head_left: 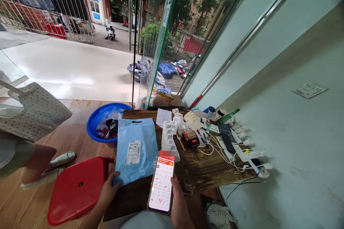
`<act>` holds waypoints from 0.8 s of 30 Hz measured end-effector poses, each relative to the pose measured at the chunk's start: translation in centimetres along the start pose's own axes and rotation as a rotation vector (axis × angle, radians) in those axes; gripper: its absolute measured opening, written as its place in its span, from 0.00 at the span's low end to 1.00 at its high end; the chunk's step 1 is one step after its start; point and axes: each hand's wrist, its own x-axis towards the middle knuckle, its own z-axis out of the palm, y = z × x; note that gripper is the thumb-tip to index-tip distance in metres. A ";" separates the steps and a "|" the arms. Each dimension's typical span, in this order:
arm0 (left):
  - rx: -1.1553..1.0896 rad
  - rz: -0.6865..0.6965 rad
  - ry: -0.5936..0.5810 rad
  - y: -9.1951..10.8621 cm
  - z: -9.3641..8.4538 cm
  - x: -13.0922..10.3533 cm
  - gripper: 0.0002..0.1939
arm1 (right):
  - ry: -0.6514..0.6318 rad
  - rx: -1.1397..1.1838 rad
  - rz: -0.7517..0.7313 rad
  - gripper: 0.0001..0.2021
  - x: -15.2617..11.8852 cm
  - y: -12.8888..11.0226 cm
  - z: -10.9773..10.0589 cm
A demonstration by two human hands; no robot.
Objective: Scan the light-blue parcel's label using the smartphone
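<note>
A smartphone (162,186) with a lit red and white app screen is held upright in my right hand (177,197), the thumb along its right edge. My left hand (110,186) grips the lower left corner of a light blue plastic mailing bag (146,143), which lies flat on the wooden table. The bag has a cut-out handle at its top and a white shipping label (133,152) with a barcode. Just right of the bag is a strip of numbered stickers (169,136), partly covered by the phone.
A red stool (80,189) and a blue tub (92,128) with plastic waste stand left of the table (204,164). On its right side are a black and red device (190,139), pens, cables and chargers. A person with a dotted bag (40,111) stands at left. A glass door (163,39) is ahead.
</note>
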 end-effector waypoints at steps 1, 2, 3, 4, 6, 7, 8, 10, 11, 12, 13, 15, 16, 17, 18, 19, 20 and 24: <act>-0.001 -0.005 0.024 -0.3 0.1 -0.4 0.22 | -0.001 -0.004 -0.003 0.30 0.0 0.0 0.2; -0.003 -0.011 0.050 -0.5 0.2 -0.8 0.24 | -0.003 -0.010 0.000 0.31 0.0 -0.1 0.4; -0.006 -0.017 0.077 -0.8 0.3 -1.1 0.26 | 0.005 -0.017 0.006 0.32 0.0 -0.1 0.6; -0.009 -0.023 0.103 -1.0 0.4 -1.3 0.28 | 0.025 -0.023 0.013 0.33 0.1 0.0 0.6; -0.009 -0.037 0.147 -1.6 0.6 -1.8 0.30 | 0.095 -0.029 0.037 0.37 0.3 0.3 0.6; -0.005 -0.045 0.166 -1.9 0.8 -2.1 0.31 | 0.134 -0.027 0.053 0.39 0.5 0.5 0.5; 0.003 -0.050 0.184 -2.2 0.9 -2.3 0.32 | 0.165 -0.022 0.067 0.40 0.6 0.7 0.4; 0.022 -0.055 0.213 -2.9 1.1 -2.8 0.35 | 0.186 -0.015 0.097 0.42 0.8 1.1 0.1; 0.031 -0.054 0.223 -3.3 1.3 -3.1 0.35 | 0.185 -0.016 0.108 0.43 0.9 1.3 0.0; 0.038 -0.052 0.229 -3.6 1.4 -3.2 0.35 | 0.177 -0.019 0.119 0.43 1.0 1.4 -0.1; 0.044 -0.047 0.230 -3.9 1.6 -3.4 0.34 | 0.162 -0.025 0.135 0.42 1.0 1.5 -0.2; 0.054 -0.039 0.223 -4.3 1.9 -3.5 0.32 | 0.144 -0.034 0.165 0.41 1.1 1.7 -0.3; 0.060 -0.037 0.218 -4.5 2.0 -3.4 0.30 | 0.147 -0.033 0.174 0.42 1.1 1.8 -0.3; 0.067 -0.038 0.214 -4.6 2.2 -3.4 0.29 | 0.156 -0.032 0.181 0.43 1.0 1.8 -0.3; 0.074 -0.040 0.209 -4.6 2.3 -3.3 0.28 | 0.168 -0.033 0.183 0.44 1.0 1.9 -0.2; 0.081 -0.044 0.205 -4.6 2.4 -3.1 0.27 | 0.181 -0.038 0.178 0.45 0.9 2.0 -0.2; 0.089 -0.049 0.200 -4.6 2.4 -3.0 0.26 | 0.186 -0.045 0.169 0.46 0.9 2.1 -0.1; 0.128 -0.077 0.180 -4.5 2.3 -2.6 0.26 | 0.187 -0.078 0.120 0.44 0.7 2.6 -0.2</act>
